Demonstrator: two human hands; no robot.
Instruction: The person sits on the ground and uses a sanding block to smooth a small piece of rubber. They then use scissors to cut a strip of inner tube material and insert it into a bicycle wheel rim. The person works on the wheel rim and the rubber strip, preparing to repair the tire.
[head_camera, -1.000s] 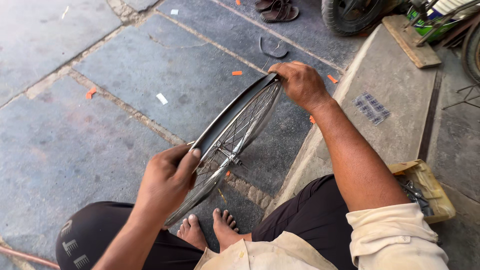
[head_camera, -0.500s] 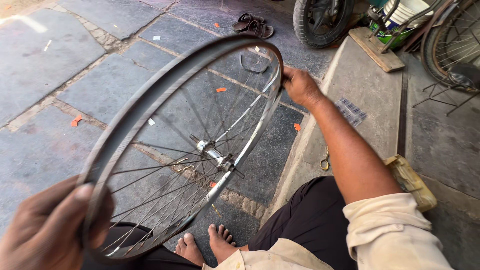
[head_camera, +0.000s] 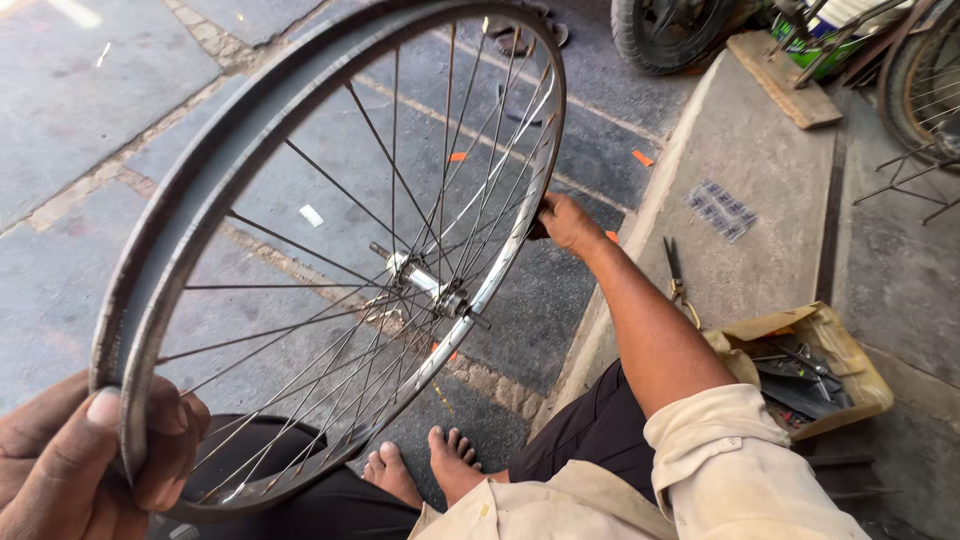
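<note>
Head view, wheel: a bare grey metal bicycle wheel rim with thin steel spokes (head_camera: 235, 150) is held up off the ground, tilted, close to the camera; no tyre is on it.
Head view, hub: a small silver metal hub with a short axle (head_camera: 425, 285) sits at the middle of the spokes.
Head view, left hand: the left hand (head_camera: 85, 460) is at the lower left, closed around the near edge of the rim, thumb lying on the rim's outer face and fingers curled behind it.
Head view, right hand: the right hand (head_camera: 565, 222) is out at arm's length, gripping the far right edge of the rim; the fingers wrap to the far side and cannot be seen fully.
Head view, body: the person sits with dark trousers and a cream rolled sleeve (head_camera: 730, 460); two bare feet (head_camera: 425, 470) show below the wheel, on the ground.
Head view, ground: grey stone paving slabs (head_camera: 80, 130) lie under the wheel, with small orange scraps (head_camera: 641, 157) scattered on them.
Head view, kerb: a raised concrete step (head_camera: 760, 260) runs along the right, with a pair of scissors (head_camera: 675, 270) lying on it.
Head view, box: a worn brown cardboard box of dark metal tools (head_camera: 805, 370) stands just beside the right arm.
Head view, background: a black rubber tyre (head_camera: 665, 35) and a flat wooden block (head_camera: 785, 80) are at the top right, well apart from the hands.
</note>
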